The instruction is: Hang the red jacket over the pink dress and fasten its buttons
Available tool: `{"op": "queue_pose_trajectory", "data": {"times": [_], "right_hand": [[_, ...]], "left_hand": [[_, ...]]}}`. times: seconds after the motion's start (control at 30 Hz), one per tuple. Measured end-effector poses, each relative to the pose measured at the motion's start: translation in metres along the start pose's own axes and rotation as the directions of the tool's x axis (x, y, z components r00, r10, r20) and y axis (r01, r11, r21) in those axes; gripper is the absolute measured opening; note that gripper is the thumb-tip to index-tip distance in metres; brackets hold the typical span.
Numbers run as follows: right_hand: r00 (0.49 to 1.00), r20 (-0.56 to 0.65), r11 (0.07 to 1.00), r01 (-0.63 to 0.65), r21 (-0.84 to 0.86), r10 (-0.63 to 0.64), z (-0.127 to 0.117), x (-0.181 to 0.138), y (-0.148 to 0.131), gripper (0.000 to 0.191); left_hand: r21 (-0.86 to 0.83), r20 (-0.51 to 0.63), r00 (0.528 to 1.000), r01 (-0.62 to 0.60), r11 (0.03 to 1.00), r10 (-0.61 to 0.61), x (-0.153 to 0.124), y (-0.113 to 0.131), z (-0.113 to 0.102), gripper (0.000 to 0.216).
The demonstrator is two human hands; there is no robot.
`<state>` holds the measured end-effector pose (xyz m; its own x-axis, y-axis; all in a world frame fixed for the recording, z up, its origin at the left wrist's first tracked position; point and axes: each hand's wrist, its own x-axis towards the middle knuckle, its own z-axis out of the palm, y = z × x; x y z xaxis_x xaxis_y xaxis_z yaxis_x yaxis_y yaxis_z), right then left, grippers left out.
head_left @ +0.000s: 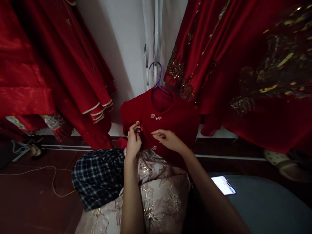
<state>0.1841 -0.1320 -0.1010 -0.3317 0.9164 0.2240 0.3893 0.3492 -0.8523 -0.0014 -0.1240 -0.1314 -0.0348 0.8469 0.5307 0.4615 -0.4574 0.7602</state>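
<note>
Left hand (133,141) pinching the leftmost flower button (137,123), so it's nearer. Right hand (167,139) half-curled, just right of it; can't tell if holding anything. Red top (181,120) at and beyond both hands, collar far, front running near, on purple hanger (159,75). No containers visible.

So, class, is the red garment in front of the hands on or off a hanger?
On: the red garment has a purple hanger in its neckline, the hook rising above it.

Red garment (172,122), purple hanger (159,75), navy-and-white plaid cloth (99,177), pale fabric (168,195) with gold floral pattern.
</note>
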Motion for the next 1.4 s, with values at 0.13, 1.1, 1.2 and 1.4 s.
{"op": "queue_pose_trajectory", "data": {"times": [0.13,1.1,1.2,1.4], "right_hand": [[0.998,0.051,0.989,-0.013,-0.150,0.021,-0.005,-0.017,-0.016,0.020],[0.927,-0.357,0.855,-0.276,-0.440,0.116,0.062,0.003,0.055,0.019],[0.913,-0.402,0.872,-0.248,-0.422,0.065,0.071,0.002,0.061,0.021],[0.991,-0.107,0.921,-0.116,-0.373,0.081,0.045,0.004,0.051,0.020]], "left_hand": [[-0.045,-0.048,0.999,0.004,0.999,-0.006,-0.006,-0.017,0.001,0.048],[0.262,-0.234,0.953,0.251,0.932,-0.191,-0.043,-0.022,0.055,0.028],[0.196,-0.255,0.954,0.213,0.957,-0.160,-0.041,-0.027,0.050,0.026],[0.113,-0.188,0.976,0.131,0.985,-0.108,-0.035,-0.033,0.042,0.010]]}}
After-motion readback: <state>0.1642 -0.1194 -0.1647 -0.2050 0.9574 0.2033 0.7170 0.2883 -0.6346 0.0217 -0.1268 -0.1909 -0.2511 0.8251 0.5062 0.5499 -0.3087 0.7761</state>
